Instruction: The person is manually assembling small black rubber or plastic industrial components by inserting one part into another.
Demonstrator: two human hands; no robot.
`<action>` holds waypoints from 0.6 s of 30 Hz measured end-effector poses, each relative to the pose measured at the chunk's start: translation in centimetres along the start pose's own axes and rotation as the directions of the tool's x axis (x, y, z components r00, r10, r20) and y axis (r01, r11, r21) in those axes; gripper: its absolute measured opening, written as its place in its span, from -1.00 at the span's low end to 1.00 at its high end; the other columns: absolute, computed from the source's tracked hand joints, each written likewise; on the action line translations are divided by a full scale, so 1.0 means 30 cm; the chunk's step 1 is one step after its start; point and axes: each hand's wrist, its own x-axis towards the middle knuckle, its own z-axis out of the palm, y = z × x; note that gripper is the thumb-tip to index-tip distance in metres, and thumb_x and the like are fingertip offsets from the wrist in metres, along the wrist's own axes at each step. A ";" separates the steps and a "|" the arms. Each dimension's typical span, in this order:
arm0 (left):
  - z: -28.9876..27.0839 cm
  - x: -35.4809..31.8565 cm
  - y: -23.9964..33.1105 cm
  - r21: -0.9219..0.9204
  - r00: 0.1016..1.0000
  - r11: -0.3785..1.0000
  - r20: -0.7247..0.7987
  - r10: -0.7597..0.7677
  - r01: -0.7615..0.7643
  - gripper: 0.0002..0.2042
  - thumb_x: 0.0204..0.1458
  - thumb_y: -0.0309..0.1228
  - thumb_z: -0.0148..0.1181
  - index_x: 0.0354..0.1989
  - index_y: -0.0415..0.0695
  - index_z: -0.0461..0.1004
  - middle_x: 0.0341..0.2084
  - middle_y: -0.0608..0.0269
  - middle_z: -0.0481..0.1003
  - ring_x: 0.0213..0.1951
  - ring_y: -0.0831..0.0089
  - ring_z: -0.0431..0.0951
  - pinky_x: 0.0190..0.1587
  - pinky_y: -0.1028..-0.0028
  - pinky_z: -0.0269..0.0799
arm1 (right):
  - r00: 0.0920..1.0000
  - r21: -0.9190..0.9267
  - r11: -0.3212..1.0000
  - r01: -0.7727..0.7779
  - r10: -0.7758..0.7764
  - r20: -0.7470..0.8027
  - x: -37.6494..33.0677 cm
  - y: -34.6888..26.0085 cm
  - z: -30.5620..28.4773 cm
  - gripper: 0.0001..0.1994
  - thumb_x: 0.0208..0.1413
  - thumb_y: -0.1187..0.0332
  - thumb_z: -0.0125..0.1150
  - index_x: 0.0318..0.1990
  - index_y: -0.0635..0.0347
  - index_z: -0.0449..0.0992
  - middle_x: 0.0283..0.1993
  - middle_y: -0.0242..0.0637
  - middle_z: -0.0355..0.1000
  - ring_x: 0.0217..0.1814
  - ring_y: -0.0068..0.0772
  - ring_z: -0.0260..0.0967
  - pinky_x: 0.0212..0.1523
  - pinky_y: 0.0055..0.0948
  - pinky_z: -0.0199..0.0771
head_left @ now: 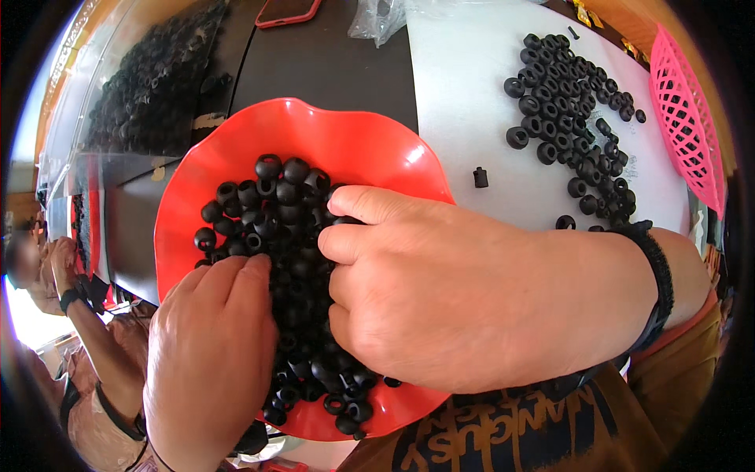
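Head view: left hand (211,346) and right hand (417,275) curled into black hollow pieces (289,214) within red bowl (370,135), grip undeterminable.

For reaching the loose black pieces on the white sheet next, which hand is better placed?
Probably the right hand: it is at the red bowl's right side, nearer the white sheet and its black pieces. The left hand is farther off, at the bowl's left.

Hollow black beads: rounded, each pierced by a wide hole; heaped loosely, with the holes turned every way; held within the red bowl, the heap partly hidden from view.
Red bowl (292,127): glossy, edged with a wavy rim; opening faced upward; floor largely covered by beads (296,315).
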 end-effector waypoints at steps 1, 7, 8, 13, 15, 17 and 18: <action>-0.002 0.012 -0.005 0.000 1.000 1.000 0.001 0.007 -0.007 -0.77 -0.12 -0.62 0.03 -0.22 -0.29 0.42 -0.30 -0.06 0.44 -0.28 -0.05 0.43 -0.25 0.14 0.34 | 0.999 -0.019 1.000 -0.011 0.011 0.038 -0.002 0.002 0.000 -0.87 -0.16 0.35 0.12 -0.56 0.06 0.60 -0.54 -0.35 0.47 -0.34 -0.39 0.41 -0.15 -0.39 0.20; -0.009 0.050 -0.027 -0.051 0.972 0.996 0.227 -0.057 0.070 -0.71 -0.14 -0.66 0.02 -0.16 -0.34 0.38 -0.30 -0.07 0.41 -0.28 -0.01 0.48 -0.26 0.23 0.40 | 1.000 -0.014 1.000 -0.016 0.016 0.016 0.005 -0.008 0.016 -0.86 -0.15 0.32 0.11 -0.56 0.02 0.60 -0.53 -0.39 0.48 -0.32 -0.39 0.43 -0.12 -0.39 0.17; -0.004 0.061 -0.040 -0.157 0.975 0.985 0.218 -0.034 0.069 -0.71 -0.13 -0.65 0.00 -0.15 -0.33 0.36 -0.30 -0.10 0.39 -0.27 -0.07 0.45 -0.26 0.18 0.38 | 1.000 -0.013 1.000 -0.025 0.025 0.015 0.002 -0.004 0.012 -0.86 -0.15 0.32 0.11 -0.56 0.02 0.60 -0.53 -0.39 0.48 -0.32 -0.39 0.43 -0.12 -0.39 0.17; 0.005 0.076 -0.084 -0.381 0.980 0.922 0.197 0.015 0.062 -0.73 -0.10 -0.64 -0.03 -0.16 -0.33 0.35 -0.32 -0.15 0.37 -0.26 -0.14 0.42 -0.22 0.13 0.37 | 0.999 0.042 0.999 -0.025 0.023 0.036 -0.002 -0.006 0.005 -0.87 -0.17 0.28 0.14 -0.55 0.00 0.61 -0.52 -0.41 0.49 -0.30 -0.41 0.41 -0.10 -0.39 0.15; 0.005 0.078 -0.092 -0.455 0.978 0.889 0.202 0.047 0.051 -0.75 -0.08 -0.64 -0.06 -0.17 -0.33 0.35 -0.34 -0.16 0.39 -0.25 -0.12 0.43 -0.22 0.19 0.38 | 0.999 0.033 0.999 -0.028 0.027 0.033 -0.001 -0.011 0.006 -0.87 -0.18 0.28 0.14 -0.55 0.00 0.61 -0.51 -0.40 0.49 -0.29 -0.40 0.40 -0.10 -0.39 0.15; 0.003 0.079 -0.088 -0.535 0.961 0.827 0.276 -0.023 0.174 -0.75 -0.06 -0.64 -0.08 -0.16 -0.34 0.35 -0.36 -0.14 0.41 -0.26 -0.05 0.45 -0.22 0.25 0.38 | 0.999 0.022 0.999 -0.029 0.029 0.029 0.000 -0.013 0.005 -0.87 -0.19 0.27 0.15 -0.54 0.00 0.61 -0.50 -0.40 0.49 -0.28 -0.39 0.40 -0.09 -0.39 0.15; 0.006 0.085 -0.086 -0.603 0.932 0.743 0.355 -0.075 0.290 -0.75 -0.04 -0.63 -0.09 -0.15 -0.35 0.35 -0.38 -0.12 0.42 -0.27 0.02 0.47 -0.22 0.30 0.38 | 0.998 0.018 1.000 -0.020 0.019 0.060 -0.003 -0.010 0.006 -0.87 -0.19 0.27 0.15 -0.54 0.00 0.61 -0.49 -0.39 0.49 -0.25 -0.38 0.39 -0.08 -0.39 0.15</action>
